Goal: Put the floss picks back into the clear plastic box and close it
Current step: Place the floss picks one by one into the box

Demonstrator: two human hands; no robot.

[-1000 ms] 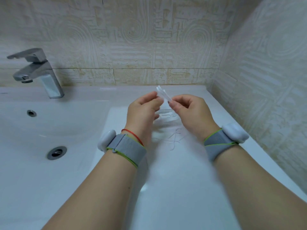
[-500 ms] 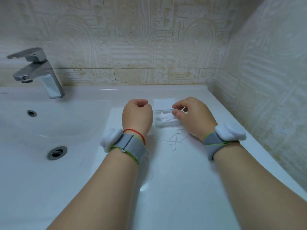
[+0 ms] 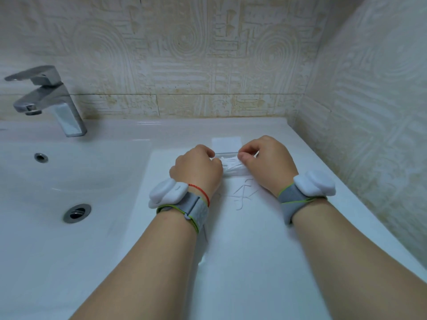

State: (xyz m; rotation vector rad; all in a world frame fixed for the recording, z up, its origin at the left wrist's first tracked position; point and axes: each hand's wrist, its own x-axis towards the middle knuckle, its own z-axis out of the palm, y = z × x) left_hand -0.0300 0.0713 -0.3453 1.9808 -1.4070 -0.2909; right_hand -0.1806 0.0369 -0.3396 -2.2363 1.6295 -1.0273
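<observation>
Left hand [image 3: 196, 172], fingers curled, lies against the left end of the box [image 3: 235, 173]; whether it grips I cannot tell. Right hand [image 3: 269, 162] curls round the right end, thumb on the picks [image 3: 231, 163]. Clear and packed with white picks, the box sits on the white surface [image 3: 242, 239], its lid [image 3: 227, 144] open behind. Loose picks [image 3: 245, 192] lie just in front.

Soft even light, dim-ish — glare streak on counter [image 3: 147, 123]; wide-angle bend at edges, slight blur.
</observation>
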